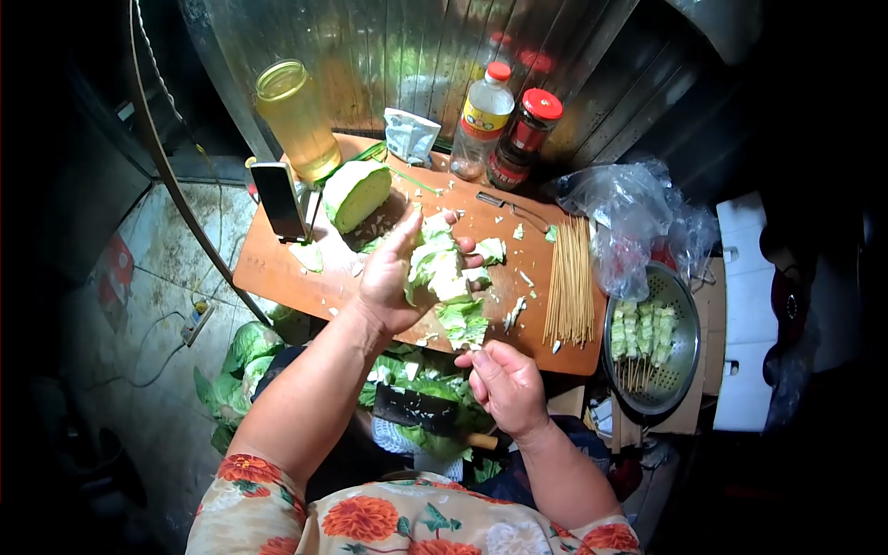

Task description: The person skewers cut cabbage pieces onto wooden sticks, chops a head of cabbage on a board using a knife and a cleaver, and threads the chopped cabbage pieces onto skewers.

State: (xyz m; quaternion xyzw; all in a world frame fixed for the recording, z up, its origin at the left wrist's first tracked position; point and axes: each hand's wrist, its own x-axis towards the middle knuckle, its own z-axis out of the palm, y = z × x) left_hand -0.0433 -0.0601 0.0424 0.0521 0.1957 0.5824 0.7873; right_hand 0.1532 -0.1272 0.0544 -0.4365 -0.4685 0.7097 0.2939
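Torn pale-green cabbage pieces point(437, 264) lie in a row along my left hand point(393, 282), which cups them with palm up and thumb raised. My right hand point(509, 384) is closed in a pinch just below the lowest leaf, at the end of a thin skewer that is mostly hidden. Both hands are over the near edge of an orange-brown board point(277, 268). A cut cabbage half point(357, 196) sits beyond my left hand. To the right lies a bundle of bare wooden skewers point(571, 287).
A metal colander point(689, 356) holds cabbage skewers point(643, 333). Behind stand a yellow jar point(301, 120), a clear bottle point(483, 125), red-lidded jars point(535, 125), and a phone point(279, 202) on a stand. A peeler point(499, 201) lies on the board. A dark-bladed cleaver point(416, 410) rests below, over cabbage leaves.
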